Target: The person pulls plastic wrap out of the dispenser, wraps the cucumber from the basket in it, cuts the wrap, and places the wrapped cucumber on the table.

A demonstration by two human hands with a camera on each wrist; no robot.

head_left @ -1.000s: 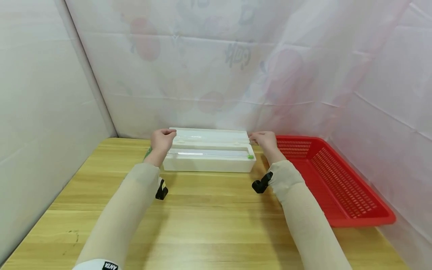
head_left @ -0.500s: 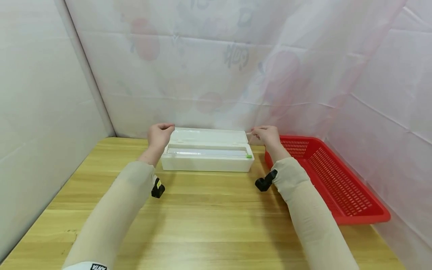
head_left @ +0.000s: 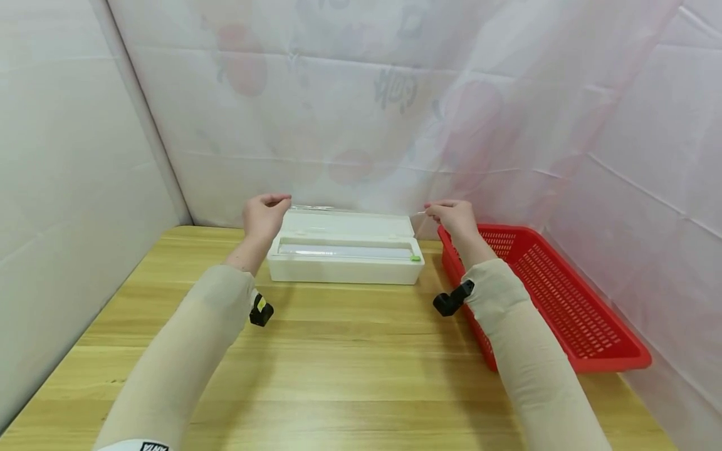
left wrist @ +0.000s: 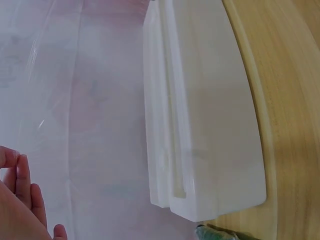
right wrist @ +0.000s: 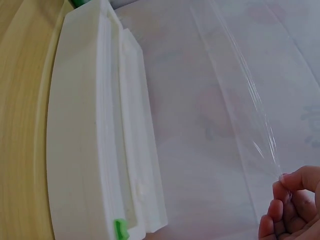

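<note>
A long white cling film dispenser [head_left: 345, 272] lies at the back of the table, its lid [head_left: 352, 224] tipped back against the curtain. The film roll [head_left: 346, 252] shows in the open slot, and a small green slide cutter [head_left: 415, 258] sits at the slot's right end. Up and left of the box, my left hand [head_left: 262, 220] pinches the film's edge between thumb and fingertips. My right hand [head_left: 457, 220] pinches the other corner, up and right of the box. Clear cling film [right wrist: 256, 102] stretches between both hands, with bright creases running from the right fingertips.
A red plastic basket [head_left: 570, 300] with slotted walls stands on the right of the wooden table [head_left: 344, 363], under my right forearm. A printed whitish curtain [head_left: 350, 125] hangs close behind the box. Something green [left wrist: 217, 233] lies by the dispenser's left end.
Both hands have risen and spread slightly apart, drawing the film up above the lid. The dispenser has stayed in place.
</note>
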